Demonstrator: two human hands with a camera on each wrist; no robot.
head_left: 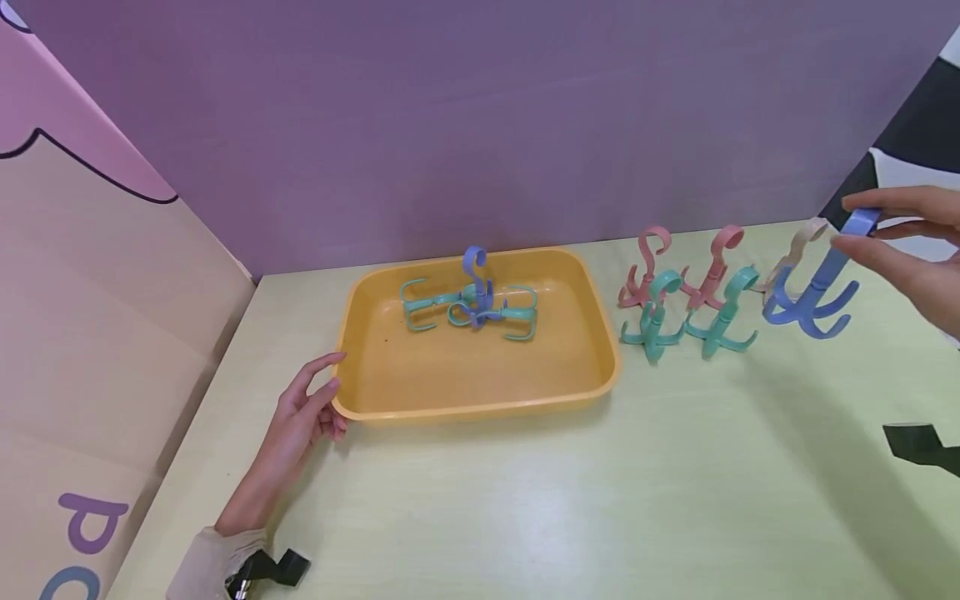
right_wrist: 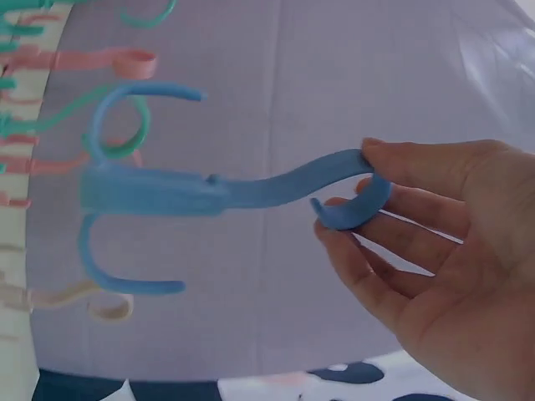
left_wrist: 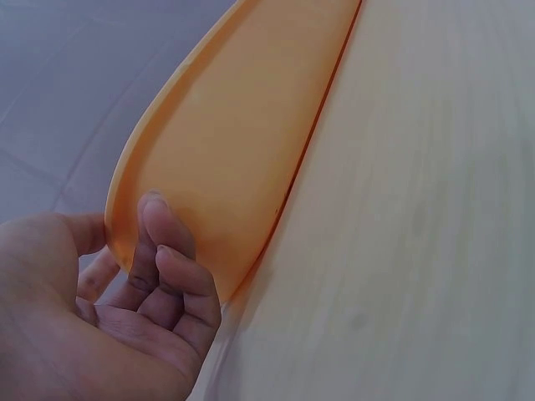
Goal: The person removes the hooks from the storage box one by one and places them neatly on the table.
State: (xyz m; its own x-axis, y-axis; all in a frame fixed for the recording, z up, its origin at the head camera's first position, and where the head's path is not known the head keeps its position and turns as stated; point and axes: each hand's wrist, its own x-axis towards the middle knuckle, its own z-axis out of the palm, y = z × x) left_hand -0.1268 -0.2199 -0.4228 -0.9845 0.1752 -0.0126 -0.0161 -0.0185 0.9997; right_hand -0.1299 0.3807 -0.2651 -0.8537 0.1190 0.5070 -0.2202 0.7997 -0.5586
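Note:
My right hand pinches the curled top of a blue multi-prong hook, lifted at the right with its prongs downward. The right wrist view has this blue hook stretching left from the thumb and fingers. At the left front corner of a yellow tray, my left hand grips the rim with thumb and finger, the other fingers bent beside the outer wall. Inside the tray, a blue hook stands upright between a green hook and another green hook, both lying on their sides.
Right of the tray stand a pink hook, another pink hook, a green hook, a second green hook and a beige hook partly behind the lifted one. A purple backdrop rises behind the pale table.

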